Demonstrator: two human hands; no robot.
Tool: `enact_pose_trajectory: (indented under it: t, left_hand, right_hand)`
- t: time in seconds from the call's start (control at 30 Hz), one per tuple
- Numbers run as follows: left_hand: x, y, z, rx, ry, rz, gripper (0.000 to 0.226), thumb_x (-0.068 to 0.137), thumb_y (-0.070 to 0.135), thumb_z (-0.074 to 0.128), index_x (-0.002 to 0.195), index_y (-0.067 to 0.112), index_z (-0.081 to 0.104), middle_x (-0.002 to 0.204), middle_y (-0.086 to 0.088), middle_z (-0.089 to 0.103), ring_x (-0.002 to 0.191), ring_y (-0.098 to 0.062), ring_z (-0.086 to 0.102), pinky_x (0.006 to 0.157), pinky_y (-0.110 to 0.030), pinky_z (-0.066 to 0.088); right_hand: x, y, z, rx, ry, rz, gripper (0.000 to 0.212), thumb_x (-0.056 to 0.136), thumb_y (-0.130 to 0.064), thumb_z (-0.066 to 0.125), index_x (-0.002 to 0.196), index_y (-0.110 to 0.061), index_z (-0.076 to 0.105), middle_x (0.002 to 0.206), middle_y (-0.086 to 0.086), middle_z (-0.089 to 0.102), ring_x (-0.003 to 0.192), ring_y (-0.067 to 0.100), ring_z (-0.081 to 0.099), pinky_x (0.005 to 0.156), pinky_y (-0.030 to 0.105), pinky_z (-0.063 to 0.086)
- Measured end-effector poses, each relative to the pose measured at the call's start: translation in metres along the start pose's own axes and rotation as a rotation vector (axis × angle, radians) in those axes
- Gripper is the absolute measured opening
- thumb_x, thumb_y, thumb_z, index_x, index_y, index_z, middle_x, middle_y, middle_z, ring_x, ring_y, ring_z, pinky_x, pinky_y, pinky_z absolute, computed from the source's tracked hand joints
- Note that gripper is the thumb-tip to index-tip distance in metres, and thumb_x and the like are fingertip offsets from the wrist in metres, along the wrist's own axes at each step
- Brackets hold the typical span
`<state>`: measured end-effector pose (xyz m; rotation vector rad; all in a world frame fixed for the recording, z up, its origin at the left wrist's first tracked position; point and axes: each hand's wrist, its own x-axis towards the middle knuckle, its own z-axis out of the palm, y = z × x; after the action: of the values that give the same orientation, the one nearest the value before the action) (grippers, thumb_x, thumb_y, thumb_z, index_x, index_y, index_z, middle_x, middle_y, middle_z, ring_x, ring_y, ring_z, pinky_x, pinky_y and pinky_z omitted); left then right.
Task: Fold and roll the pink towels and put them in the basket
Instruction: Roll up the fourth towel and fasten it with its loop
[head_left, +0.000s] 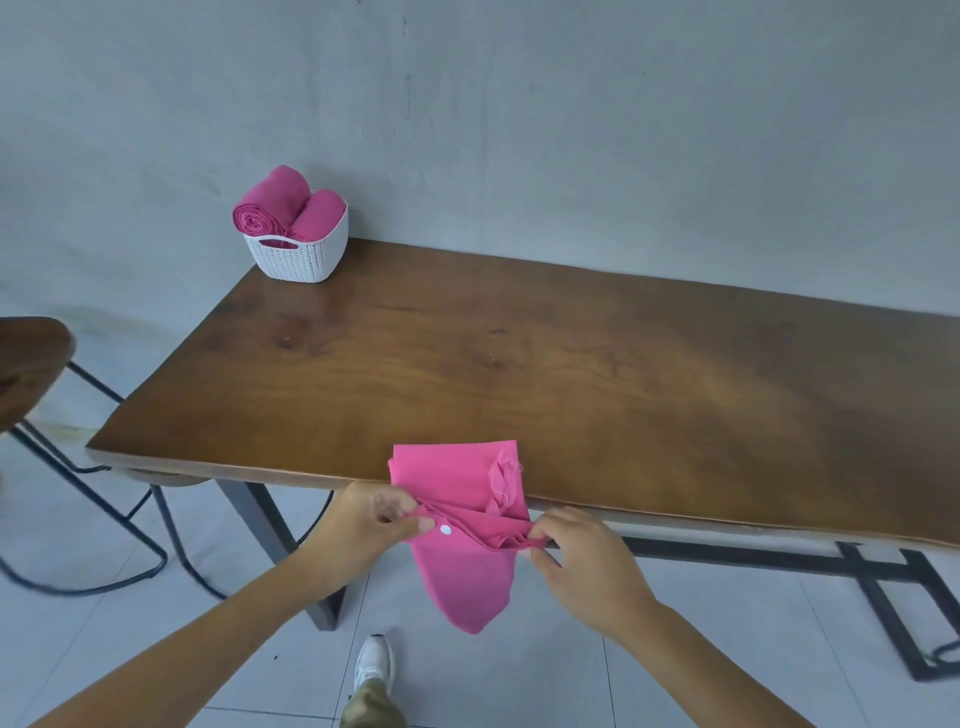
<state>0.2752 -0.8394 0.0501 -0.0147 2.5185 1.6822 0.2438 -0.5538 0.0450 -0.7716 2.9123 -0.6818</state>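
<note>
No writing, label, brand or number can be read on the pink towel (462, 577), basket (304, 261) or table (597, 364).

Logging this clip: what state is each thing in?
Loose pink cloth towel: half on the brown wooden table, half hanging off its edge.
White woven plastic basket: upright, holding two rolled pink towels.
Left hand: pinching the loose towel.
Right hand: pinching the loose towel.
</note>
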Motion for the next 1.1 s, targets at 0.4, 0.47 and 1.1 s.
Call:
enact_pose_trajectory:
  t: [0.4, 0.47, 1.1]
  left_hand:
    - [0.001, 0.086, -0.032, -0.078, 0.203, 0.24, 0.018, 0.092, 0.015, 0.074, 0.081, 0.001, 0.071, 0.085, -0.003, 0.077, 0.086, -0.023, 0.073, 0.089, -0.044, 0.058]
    - [0.002, 0.094, -0.034, -0.073, 0.241, 0.265, 0.014, 0.09, 0.017, 0.075, 0.082, 0.005, 0.074, 0.085, -0.001, 0.076, 0.084, -0.019, 0.072, 0.087, -0.041, 0.057]
    - [0.016, 0.068, -0.006, 0.066, 0.344, 0.247, 0.02, 0.077, 0.03, 0.088, 0.072, 0.019, 0.072, 0.069, 0.008, 0.068, 0.065, -0.007, 0.06, 0.064, -0.018, 0.049]
  right_hand:
    - [0.019, -0.054, -0.1, 0.132, 0.29, -0.057, 0.016, 0.091, -0.025, 0.069, 0.079, -0.025, 0.059, 0.084, -0.015, 0.062, 0.089, 0.006, 0.057, 0.08, 0.026, 0.045]
    - [0.02, -0.057, -0.108, 0.124, 0.299, -0.064, 0.014, 0.093, -0.029, 0.067, 0.081, -0.025, 0.06, 0.087, -0.016, 0.063, 0.09, 0.005, 0.056, 0.081, 0.026, 0.045]
    - [0.027, -0.018, -0.076, -0.3, 0.323, -0.132, 0.022, 0.101, -0.031, 0.05, 0.082, -0.022, 0.056, 0.081, -0.009, 0.055, 0.063, 0.012, 0.045, 0.057, 0.027, 0.036]
